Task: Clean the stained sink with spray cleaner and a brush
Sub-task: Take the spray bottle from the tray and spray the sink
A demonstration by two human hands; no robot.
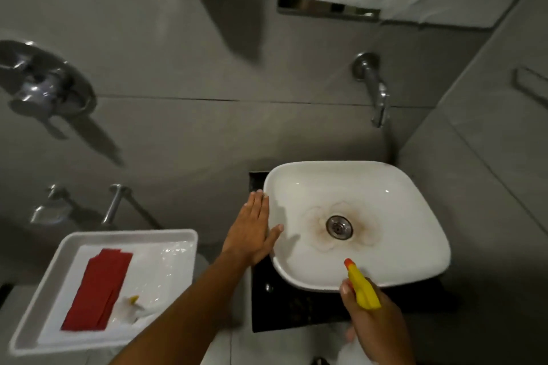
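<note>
A white countertop sink [409, 204] sits on a black counter, with a brown stain ringing its metal drain [339, 227]. My left hand [252, 231] lies flat and open against the sink's left rim, thumb over the edge. My right hand [376, 323] grips a spray bottle with a yellow head and orange nozzle [360, 284], held at the sink's near rim and aimed into the basin. The bottle's body is hidden under my hand. I cannot pick out a brush with certainty.
A white tray [38, 290] at the lower left holds a red cloth [99, 290] and a small white and yellow item [129, 305]. A wall tap [376, 92] hangs above the sink. Chrome fittings [44, 86] line the left wall.
</note>
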